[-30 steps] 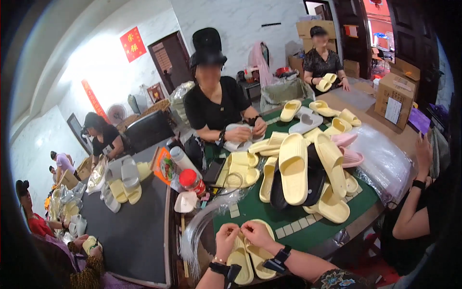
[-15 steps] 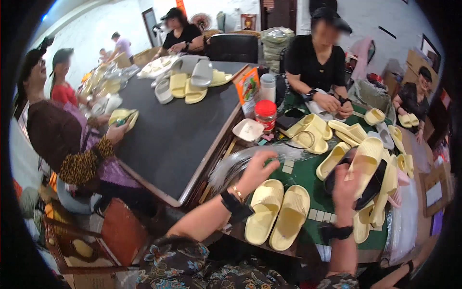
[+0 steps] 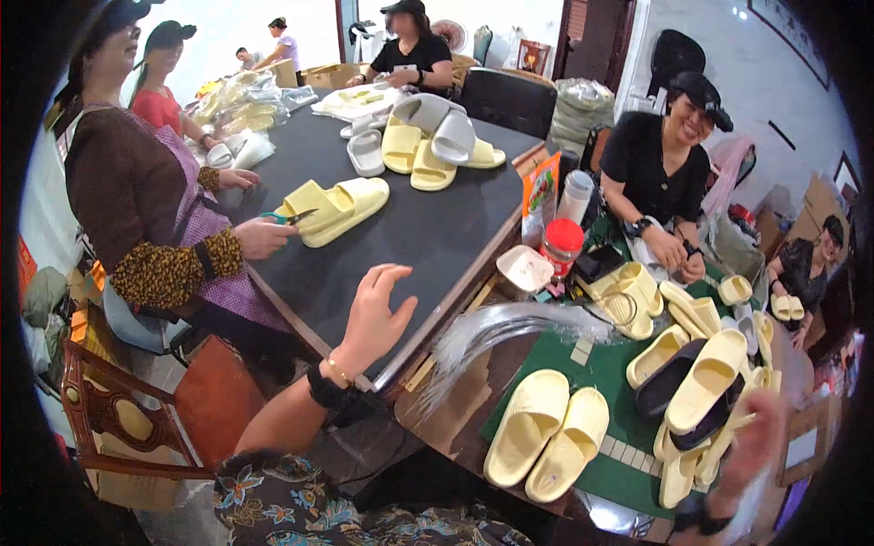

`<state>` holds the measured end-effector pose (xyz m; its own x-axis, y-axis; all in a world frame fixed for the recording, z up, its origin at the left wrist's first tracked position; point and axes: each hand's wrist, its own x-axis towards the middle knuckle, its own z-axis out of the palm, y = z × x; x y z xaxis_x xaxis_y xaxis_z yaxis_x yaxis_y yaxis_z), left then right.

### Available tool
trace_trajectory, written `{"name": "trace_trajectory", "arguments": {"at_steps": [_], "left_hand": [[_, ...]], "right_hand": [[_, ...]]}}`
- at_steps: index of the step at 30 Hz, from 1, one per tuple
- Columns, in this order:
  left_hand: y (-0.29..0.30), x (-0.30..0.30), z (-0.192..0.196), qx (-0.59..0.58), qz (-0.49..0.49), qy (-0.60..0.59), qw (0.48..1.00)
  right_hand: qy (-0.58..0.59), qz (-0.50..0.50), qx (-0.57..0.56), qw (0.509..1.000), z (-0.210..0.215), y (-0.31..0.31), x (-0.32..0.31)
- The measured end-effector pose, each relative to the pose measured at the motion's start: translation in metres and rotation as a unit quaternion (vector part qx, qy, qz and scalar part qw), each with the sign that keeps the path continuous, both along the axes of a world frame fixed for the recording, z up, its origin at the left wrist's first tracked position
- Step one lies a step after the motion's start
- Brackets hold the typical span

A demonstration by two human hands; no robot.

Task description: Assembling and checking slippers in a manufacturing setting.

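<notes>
My left hand (image 3: 375,314) is raised over the near corner of the dark table, fingers apart and nothing in it. My right hand (image 3: 757,446) is smeared by motion beside the slipper pile at the right; its fingers cannot be made out. Between my arms, a pair of pale yellow slippers (image 3: 526,428) rests side by side on a green mat (image 3: 510,400). Right of them, a yellow slipper (image 3: 707,382) lies across black slippers (image 3: 660,387), with several more yellow ones around. Clear, thin plastic strands (image 3: 496,337) lie spread on the mat's far left part.
At left a co-worker holds teal-handled scissors (image 3: 296,217) by yellow slippers (image 3: 337,207) on the dark table (image 3: 300,264). A red-lidded jar (image 3: 563,238), white tub (image 3: 524,270) and bottle (image 3: 575,196) stand ahead. A wooden chair (image 3: 127,400) stands at lower left.
My view has swung left. My left hand has moved left, away from the yellow pair; my right hand has left the pile's top slipper. The left co-worker's yellow slipper now lies on the table.
</notes>
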<state>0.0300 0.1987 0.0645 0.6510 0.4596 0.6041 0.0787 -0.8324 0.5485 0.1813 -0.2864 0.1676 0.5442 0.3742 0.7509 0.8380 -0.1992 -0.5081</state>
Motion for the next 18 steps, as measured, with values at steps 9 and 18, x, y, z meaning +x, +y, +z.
{"name": "trace_trajectory", "arguments": {"at_steps": [9, 18], "left_hand": [[0.174, -0.020, -0.040, -0.567, 0.185, -0.184, 0.782], [0.337, -0.011, -0.138, -0.596, 0.163, -0.418, 0.666]], "right_hand": [[0.336, -0.082, -0.382, 0.857, -0.194, 0.085, -0.045], [0.285, -0.213, -0.458, 0.815, -0.199, 0.145, -0.051]]}}
